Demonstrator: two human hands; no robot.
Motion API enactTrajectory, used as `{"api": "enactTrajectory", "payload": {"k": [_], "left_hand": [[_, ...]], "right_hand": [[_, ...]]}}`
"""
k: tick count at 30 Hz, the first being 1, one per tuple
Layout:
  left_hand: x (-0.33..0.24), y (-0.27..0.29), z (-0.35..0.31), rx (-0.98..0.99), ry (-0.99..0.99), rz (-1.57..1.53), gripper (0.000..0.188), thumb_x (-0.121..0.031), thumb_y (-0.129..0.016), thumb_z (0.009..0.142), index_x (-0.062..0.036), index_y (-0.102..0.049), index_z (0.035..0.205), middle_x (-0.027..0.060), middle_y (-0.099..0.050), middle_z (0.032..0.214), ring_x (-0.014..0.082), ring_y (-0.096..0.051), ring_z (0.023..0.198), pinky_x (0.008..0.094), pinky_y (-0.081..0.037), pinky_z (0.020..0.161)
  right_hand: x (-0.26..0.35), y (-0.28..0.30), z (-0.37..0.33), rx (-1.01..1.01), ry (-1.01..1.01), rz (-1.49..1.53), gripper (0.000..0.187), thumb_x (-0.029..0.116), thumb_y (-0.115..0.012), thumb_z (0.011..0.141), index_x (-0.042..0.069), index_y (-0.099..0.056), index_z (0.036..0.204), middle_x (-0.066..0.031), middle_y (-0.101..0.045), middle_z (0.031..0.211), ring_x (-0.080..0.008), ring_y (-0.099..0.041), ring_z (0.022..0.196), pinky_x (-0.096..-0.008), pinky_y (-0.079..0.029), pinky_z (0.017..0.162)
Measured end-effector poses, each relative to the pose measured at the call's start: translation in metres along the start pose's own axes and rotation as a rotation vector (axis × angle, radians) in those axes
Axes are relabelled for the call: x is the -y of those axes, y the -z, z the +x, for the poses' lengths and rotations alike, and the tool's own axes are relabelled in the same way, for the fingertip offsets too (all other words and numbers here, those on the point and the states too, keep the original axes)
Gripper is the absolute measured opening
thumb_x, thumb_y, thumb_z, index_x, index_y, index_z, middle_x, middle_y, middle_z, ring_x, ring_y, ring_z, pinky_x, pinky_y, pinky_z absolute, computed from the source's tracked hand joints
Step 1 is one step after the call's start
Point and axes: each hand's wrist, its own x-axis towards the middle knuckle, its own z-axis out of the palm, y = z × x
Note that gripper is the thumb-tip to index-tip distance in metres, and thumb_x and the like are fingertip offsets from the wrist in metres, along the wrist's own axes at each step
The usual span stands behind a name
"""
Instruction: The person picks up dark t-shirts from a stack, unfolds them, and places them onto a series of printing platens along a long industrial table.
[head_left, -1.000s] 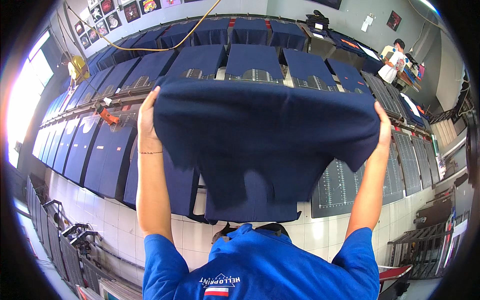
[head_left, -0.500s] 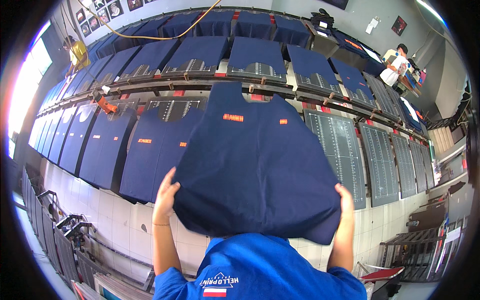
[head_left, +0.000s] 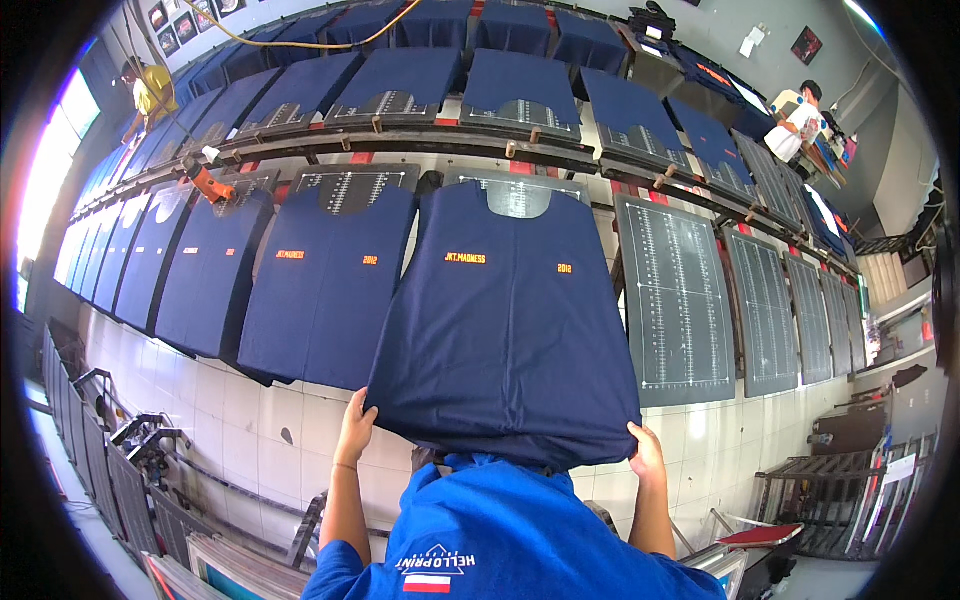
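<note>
A navy T-shirt (head_left: 500,330) with small orange print on its chest lies over a grey printing board (head_left: 519,202), whose marked surface shows through the neck opening. At the hem's left corner, the fingers of my left hand (head_left: 357,422) are closed on the cloth. My right hand (head_left: 647,452) pinches the hem's right corner. Between the hands the hem hangs over the near edge, close to my body. To the left, another navy shirt (head_left: 320,315) with like print covers the neighbouring board.
Bare grey boards with white scales (head_left: 680,310) stand to the right. A farther row holds more navy shirts (head_left: 520,85). An orange hand tool (head_left: 208,184) hangs at the left. One person (head_left: 158,92) is far left, another (head_left: 797,125) far right. Dark metal racks (head_left: 840,500) stand lower right.
The shirt has come down and back toward me, settling flat over the board, so the neck opening now frames its far end. Both hands have moved lower and closer together with the hem.
</note>
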Motion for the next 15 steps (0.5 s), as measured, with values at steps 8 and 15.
{"api": "enactTrajectory", "payload": {"k": [8,15], "left_hand": [[-0.082,-0.047,0.015,-0.150,-0.249,0.693,0.052,-0.011,-0.059,0.083,0.0008,-0.042,0.132,0.0213,-0.054,0.121,0.0341,-0.052,0.113,0.0425,-0.041,0.095],[-0.026,-0.101,0.131,0.015,0.201,-0.237,0.068,-0.053,-0.031,0.097,-0.0006,-0.036,0.140,0.0171,-0.039,0.143,0.0303,-0.032,0.134,0.0375,-0.027,0.110]], "right_hand": [[-0.024,0.031,0.043,-0.312,0.347,-1.115,0.039,0.027,-0.061,0.087,-0.002,-0.058,0.113,-0.0090,-0.064,0.102,-0.0186,-0.060,0.092,-0.0311,-0.047,0.079],[0.011,-0.092,0.132,0.065,0.097,-0.308,0.080,0.060,-0.041,0.088,-0.001,-0.034,0.139,-0.0176,-0.042,0.139,-0.0278,-0.040,0.128,-0.0369,-0.033,0.105]]}}
